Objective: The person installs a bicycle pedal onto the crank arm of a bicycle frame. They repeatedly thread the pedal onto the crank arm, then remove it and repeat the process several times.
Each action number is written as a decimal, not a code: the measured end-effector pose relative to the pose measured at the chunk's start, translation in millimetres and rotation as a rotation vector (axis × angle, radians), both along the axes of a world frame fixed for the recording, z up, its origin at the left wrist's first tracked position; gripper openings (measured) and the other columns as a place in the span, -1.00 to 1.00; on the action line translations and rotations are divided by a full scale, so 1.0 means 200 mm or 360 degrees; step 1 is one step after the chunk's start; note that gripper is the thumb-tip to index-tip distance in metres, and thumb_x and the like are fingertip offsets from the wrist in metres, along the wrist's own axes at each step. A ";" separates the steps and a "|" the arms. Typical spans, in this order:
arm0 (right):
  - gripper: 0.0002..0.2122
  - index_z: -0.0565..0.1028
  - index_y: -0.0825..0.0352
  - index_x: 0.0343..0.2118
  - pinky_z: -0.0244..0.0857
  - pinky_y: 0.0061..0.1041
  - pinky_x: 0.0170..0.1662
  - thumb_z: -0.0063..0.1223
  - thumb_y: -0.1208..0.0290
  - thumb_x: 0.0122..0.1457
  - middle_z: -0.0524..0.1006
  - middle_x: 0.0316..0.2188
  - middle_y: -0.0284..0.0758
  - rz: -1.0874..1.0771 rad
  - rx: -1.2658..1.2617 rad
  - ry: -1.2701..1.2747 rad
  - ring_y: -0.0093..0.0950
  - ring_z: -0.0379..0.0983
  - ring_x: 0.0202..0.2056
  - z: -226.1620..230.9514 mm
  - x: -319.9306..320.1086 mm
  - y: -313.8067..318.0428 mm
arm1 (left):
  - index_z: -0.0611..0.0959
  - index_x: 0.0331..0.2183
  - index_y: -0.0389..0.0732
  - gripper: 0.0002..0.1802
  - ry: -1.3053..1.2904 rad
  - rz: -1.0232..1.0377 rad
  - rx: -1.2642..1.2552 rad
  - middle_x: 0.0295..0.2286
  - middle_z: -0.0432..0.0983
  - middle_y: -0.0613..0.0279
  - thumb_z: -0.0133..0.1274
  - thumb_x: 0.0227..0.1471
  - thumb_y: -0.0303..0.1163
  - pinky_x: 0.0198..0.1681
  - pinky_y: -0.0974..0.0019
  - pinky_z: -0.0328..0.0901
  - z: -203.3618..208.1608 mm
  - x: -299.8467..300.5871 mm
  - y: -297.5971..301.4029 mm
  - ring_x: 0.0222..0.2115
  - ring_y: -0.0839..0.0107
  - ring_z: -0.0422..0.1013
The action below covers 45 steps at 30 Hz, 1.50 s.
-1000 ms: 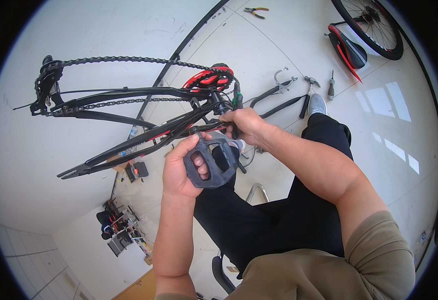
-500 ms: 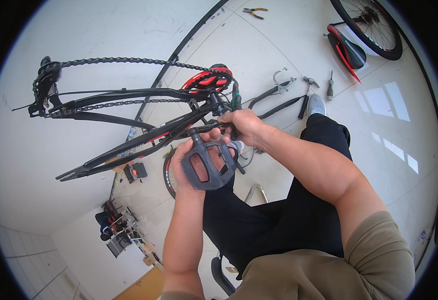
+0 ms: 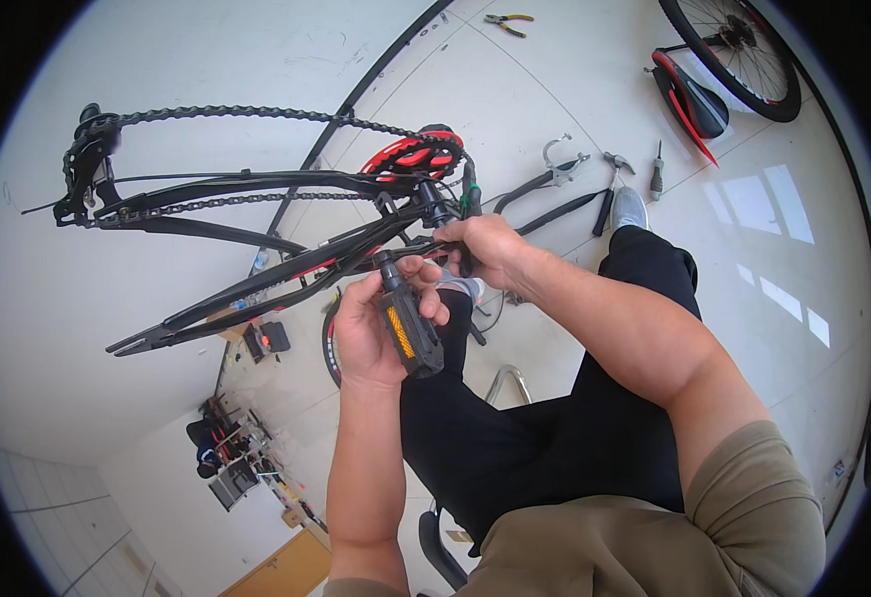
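Between the fingers of my left hand (image 3: pixel 371 328) is a black bicycle pedal (image 3: pixel 418 333), its edge with a yellow reflector turned up and its spindle pointing away from me. The spindle's end lies close to the black bicycle frame (image 3: pixel 286 281); whether they touch is unclear. My right hand (image 3: pixel 490 247) is closed beside the frame's bottom bracket, around a dark bar (image 3: pixel 470 197) with a green band. Its fingers hide much of that bar, so its kind is unclear. Beyond sit the red and black chainring (image 3: pixel 411 154) and the chain (image 3: pixel 246 111).
Floor tools ahead include a hammer (image 3: pixel 605 204), a screwdriver (image 3: pixel 657 174) and yellow-handled pliers (image 3: pixel 508 24). A red and black saddle (image 3: pixel 689 98) and a wheel (image 3: pixel 789 104) lie at the far right. Black fork-shaped bars (image 3: pixel 555 211) lie past my right hand.
The pedal has turned about its spindle in my left hand, from its broad face to its reflector edge. My right hand has stayed at the bottom bracket.
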State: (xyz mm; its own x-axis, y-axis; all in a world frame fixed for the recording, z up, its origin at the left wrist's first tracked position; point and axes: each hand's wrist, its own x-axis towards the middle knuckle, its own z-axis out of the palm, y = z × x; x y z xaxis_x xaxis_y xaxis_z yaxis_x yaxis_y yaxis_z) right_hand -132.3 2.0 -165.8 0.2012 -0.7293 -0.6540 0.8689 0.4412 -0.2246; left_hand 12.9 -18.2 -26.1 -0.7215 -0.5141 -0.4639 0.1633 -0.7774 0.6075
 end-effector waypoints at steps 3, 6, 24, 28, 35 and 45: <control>-0.91 0.50 0.43 -0.38 0.30 -0.44 -0.49 0.15 0.52 0.19 0.50 -0.50 -0.25 0.0005 -0.0007 -0.0003 -0.50 0.36 -0.56 0.00 0.00 0.00 | 0.63 -0.09 -0.37 -0.55 -0.0089 -0.0010 -0.0048 -0.15 0.53 -0.07 -0.01 0.23 -0.17 -0.11 -0.07 0.45 -0.01 0.03 -0.02 -0.29 0.15 0.46; -0.91 0.50 0.43 -0.38 0.31 -0.45 -0.49 0.15 0.52 0.19 0.50 -0.49 -0.25 0.0012 -0.0005 0.0004 -0.50 0.37 -0.56 0.01 0.00 0.01 | 0.63 -0.12 -0.40 -0.54 -0.0293 0.0101 -0.0041 -0.15 0.53 -0.07 0.01 0.23 -0.15 -0.10 -0.10 0.45 -0.02 0.09 -0.04 -0.27 0.12 0.48; -0.88 0.49 0.42 -0.43 0.31 -0.49 -0.58 0.22 0.51 0.14 0.39 -0.57 -0.35 -0.0066 -0.0012 -0.0019 -0.55 0.30 -0.60 0.01 0.01 0.01 | 0.68 -0.06 -0.26 -0.57 0.0340 0.0127 0.0262 -0.20 0.57 0.09 0.03 0.16 -0.19 -0.44 0.35 0.19 -0.14 0.03 0.04 -0.41 0.35 0.23; -0.88 0.49 0.42 -0.43 0.30 -0.48 -0.59 0.22 0.51 0.14 0.39 -0.57 -0.35 -0.0068 -0.0027 -0.0016 -0.55 0.31 -0.59 0.01 0.00 0.01 | 0.69 -0.11 -0.32 -0.59 0.0140 0.0254 0.0116 -0.16 0.54 0.08 0.02 0.19 -0.20 -0.46 0.29 0.29 -0.17 0.06 0.03 -0.38 0.31 0.28; -0.89 0.50 0.43 -0.42 0.31 -0.48 -0.58 0.22 0.52 0.13 0.40 -0.55 -0.34 -0.0061 -0.0025 -0.0028 -0.54 0.32 -0.57 -0.01 0.01 0.00 | 0.61 -0.03 -0.34 -0.47 0.0514 -0.0002 0.0288 -0.26 0.48 0.15 -0.04 0.26 -0.04 -0.30 0.22 0.38 -0.17 0.04 0.03 -0.29 0.27 0.36; -0.90 0.52 0.45 -0.42 0.31 -0.45 -0.53 0.18 0.53 0.15 0.44 -0.52 -0.32 -0.0089 -0.0020 -0.0077 -0.53 0.32 -0.55 0.06 -0.02 0.02 | 0.67 -0.07 -0.22 -0.56 0.0294 0.0217 -0.0005 0.12 0.45 0.07 -0.03 0.19 -0.13 0.24 -0.18 0.16 -0.10 -0.04 0.10 0.16 0.03 0.29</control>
